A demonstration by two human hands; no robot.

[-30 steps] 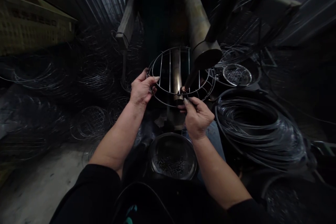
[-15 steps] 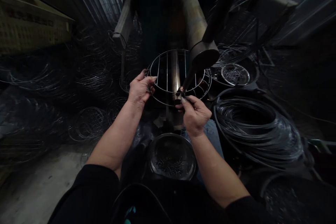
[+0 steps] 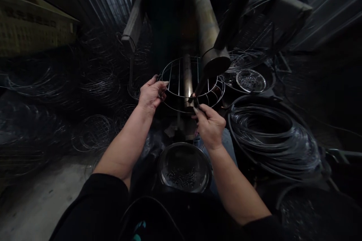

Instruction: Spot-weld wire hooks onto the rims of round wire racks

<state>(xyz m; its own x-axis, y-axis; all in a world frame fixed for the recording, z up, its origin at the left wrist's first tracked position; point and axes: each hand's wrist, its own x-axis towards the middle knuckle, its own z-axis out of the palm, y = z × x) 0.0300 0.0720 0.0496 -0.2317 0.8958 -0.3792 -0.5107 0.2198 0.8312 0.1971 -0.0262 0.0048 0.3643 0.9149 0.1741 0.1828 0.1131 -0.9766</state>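
My left hand is closed on the left rim of a round wire rack, with two rings and straight cross bars. The rack sits around a lower metal bar of a machine. From a thick cylinder above, a dark slanted rod comes down to the rack's front rim, by a copper-coloured tip. Just below that tip, my right hand pinches a small dark piece against or close to the rim. Fingers partly hide the piece, and its kind is unclear.
A metal bowl with small dark pieces stands below my hands. To the right lie a big wire coil and a dish of small parts. Wire racks are heaped at left, near a yellow crate.
The view has shifted slightly. Both hands stay at the rack, with the right fingertips still by the rod's tip. The rack and the grips look nearly the same.
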